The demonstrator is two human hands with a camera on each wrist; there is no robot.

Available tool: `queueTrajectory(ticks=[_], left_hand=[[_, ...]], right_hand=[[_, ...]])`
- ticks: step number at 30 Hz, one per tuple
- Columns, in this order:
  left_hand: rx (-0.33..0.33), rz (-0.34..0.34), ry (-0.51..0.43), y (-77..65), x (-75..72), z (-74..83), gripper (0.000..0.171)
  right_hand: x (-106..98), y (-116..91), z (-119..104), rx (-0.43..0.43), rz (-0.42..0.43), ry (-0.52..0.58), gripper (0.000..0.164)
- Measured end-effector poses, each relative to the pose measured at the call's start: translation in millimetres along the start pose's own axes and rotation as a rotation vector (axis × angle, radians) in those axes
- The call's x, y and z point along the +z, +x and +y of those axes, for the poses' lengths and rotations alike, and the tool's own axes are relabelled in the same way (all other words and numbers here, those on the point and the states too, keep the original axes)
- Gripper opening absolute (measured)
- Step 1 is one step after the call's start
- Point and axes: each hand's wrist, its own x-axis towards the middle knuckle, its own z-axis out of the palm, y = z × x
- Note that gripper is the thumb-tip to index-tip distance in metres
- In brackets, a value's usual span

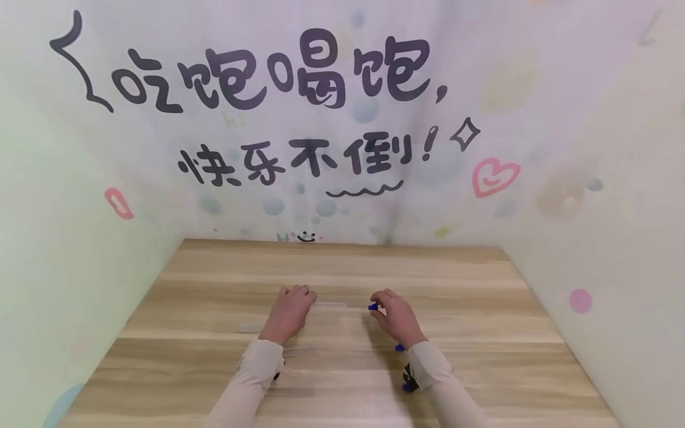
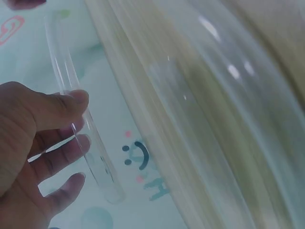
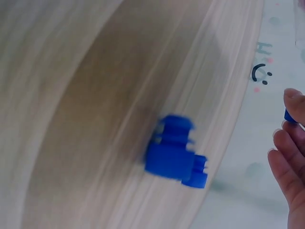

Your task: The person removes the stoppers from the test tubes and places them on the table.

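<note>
My left hand (image 1: pixel 291 312) pinches a clear plastic tube (image 2: pixel 102 157) between thumb and fingers. In the head view this tube (image 1: pixel 329 305) points right, toward the other hand. A small blue plastic fitting (image 1: pixel 373 307) is pinched between the thumb and fingertips of my right hand (image 1: pixel 397 318). The tube's end and the fitting are apart. In the right wrist view, only an edge of the held fitting (image 3: pixel 288 116) shows beside the thumb. More blue fittings (image 3: pixel 169 160) lie on the table below the right hand, one partly behind another.
Several clear tubes lie on the wooden table (image 1: pixel 481 297); one tube (image 1: pixel 248 329) is left of the left wrist, others nearer the front. Two blue fittings sit by the right forearm, one fitting (image 1: pixel 399 348) just below the wrist. A printed wall (image 1: pixel 342 214) stands behind.
</note>
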Motion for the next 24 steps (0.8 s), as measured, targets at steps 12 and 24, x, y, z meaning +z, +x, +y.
queueTrajectory(ticks=[12, 24], left_hand=[[-0.09, -0.023, 0.033, -8.5, 2.7, -24.2, 0.014], [-0.115, -0.096, 0.027, -10.4, 14.3, -42.0, 0.015]], right_hand=[[-1.1, -3.4, 29.8, 0.125, -0.002, -0.051, 0.015], [-8.0, 2.7, 48.1, 0.261, -0.168, -0.097, 0.014]])
